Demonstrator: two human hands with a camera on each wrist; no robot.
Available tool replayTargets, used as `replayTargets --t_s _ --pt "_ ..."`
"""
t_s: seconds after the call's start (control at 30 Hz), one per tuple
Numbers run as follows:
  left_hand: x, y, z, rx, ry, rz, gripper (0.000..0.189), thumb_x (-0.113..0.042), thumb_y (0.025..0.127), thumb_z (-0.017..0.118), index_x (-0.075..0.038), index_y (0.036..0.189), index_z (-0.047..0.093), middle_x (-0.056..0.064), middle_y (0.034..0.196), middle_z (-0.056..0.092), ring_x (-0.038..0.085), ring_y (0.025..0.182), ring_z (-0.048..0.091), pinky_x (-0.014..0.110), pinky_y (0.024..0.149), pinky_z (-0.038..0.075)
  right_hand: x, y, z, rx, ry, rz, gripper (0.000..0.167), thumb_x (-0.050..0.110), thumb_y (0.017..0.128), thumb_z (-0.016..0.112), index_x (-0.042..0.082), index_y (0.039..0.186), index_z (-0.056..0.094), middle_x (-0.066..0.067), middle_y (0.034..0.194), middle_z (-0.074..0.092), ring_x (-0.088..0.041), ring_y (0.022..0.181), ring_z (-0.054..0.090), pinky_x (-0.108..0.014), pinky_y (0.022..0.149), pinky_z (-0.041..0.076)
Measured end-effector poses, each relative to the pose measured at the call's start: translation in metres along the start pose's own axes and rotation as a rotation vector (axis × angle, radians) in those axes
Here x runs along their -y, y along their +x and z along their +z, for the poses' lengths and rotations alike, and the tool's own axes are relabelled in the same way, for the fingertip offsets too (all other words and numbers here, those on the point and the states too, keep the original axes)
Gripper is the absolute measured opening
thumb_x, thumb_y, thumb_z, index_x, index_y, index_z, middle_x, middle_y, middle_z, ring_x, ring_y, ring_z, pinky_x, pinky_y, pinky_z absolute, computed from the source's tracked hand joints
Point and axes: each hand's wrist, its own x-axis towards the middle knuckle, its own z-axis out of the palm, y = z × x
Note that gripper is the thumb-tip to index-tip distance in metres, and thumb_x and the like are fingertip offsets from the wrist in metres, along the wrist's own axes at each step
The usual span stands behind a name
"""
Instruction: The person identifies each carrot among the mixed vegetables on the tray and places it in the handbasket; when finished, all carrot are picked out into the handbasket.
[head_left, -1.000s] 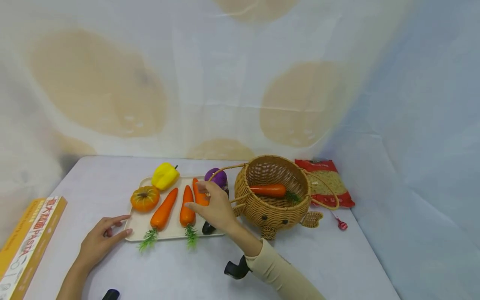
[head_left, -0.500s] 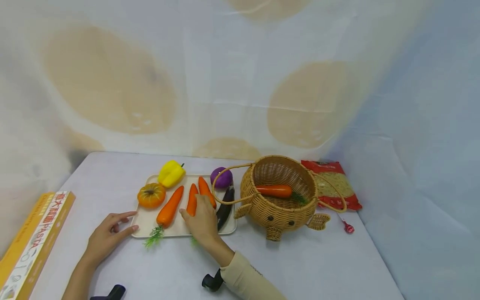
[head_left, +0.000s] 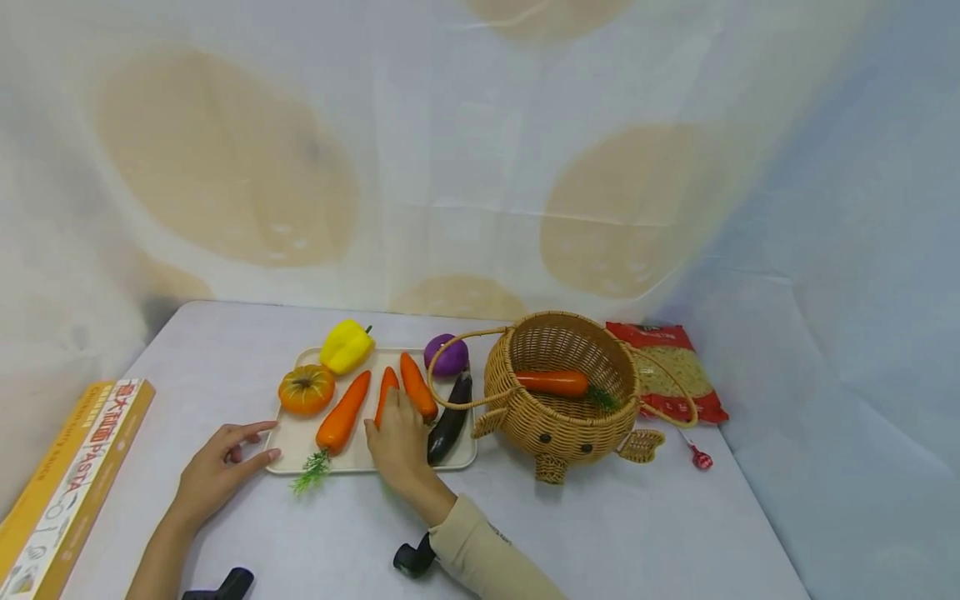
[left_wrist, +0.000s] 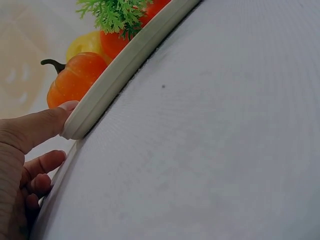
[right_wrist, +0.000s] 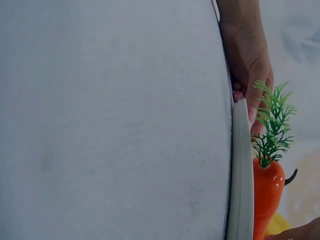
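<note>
On a cream tray (head_left: 296, 462) lie several carrots, a small orange pumpkin (head_left: 307, 390), a yellow bell pepper (head_left: 347, 347), a purple round vegetable (head_left: 447, 356) and an eggplant (head_left: 452, 419). My right hand (head_left: 401, 446) comes down over the middle carrot (head_left: 386, 383) and grips it, covering its lower part and leaves. The left carrot (right_wrist: 268, 187) and its green top show in the right wrist view. My left hand (head_left: 217, 467) rests thumb and index finger at the tray's left edge; its thumb (left_wrist: 42, 127) lies on the rim in the left wrist view.
A wicker basket (head_left: 517, 429) with an animal face stands right of the tray, one carrot (head_left: 555, 382) inside and a handle overlapping the tray. Behind it lies a red pasta bag (head_left: 671, 367), with a lollipop (head_left: 701, 458) nearby. A yellow pasta box (head_left: 82, 467) stands at left.
My right hand has come left and down from beside the basket onto the middle carrot, its fingers closing there. The view has shifted slightly; my left hand stays at the tray's edge.
</note>
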Motion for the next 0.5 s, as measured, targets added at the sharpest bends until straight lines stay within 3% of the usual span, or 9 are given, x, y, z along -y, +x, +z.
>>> replayTargets --t_s 0.27,0.5 --pt "-0.0032 0.0002 -0.0014 0.008 0.008 -0.009 0.043 -0.039 0.088 0.075 -0.019 0.125 0.068 0.002 0.102 0.056 0.006 0.076 0.038 0.028 0.061 0.029 0.0003 -0.0038 0.0029 0.031 -0.015 0.050 0.042 0.035 0.081 0.081 0.002 0.103 0.066 -0.009 0.089 0.064 -0.026 0.085 0.066 -0.040 0.072 0.055" --pt "-0.0052 -0.0010 -0.0015 0.012 -0.007 -0.007 0.044 -0.039 0.088 0.075 -0.018 0.125 0.068 0.002 0.102 0.056 0.006 0.076 0.038 0.028 0.061 0.029 -0.0018 -0.0053 0.0032 0.018 0.050 0.061 0.036 0.033 0.080 0.082 0.004 0.097 0.068 -0.007 0.085 0.063 -0.026 0.081 0.065 -0.040 0.070 0.053"
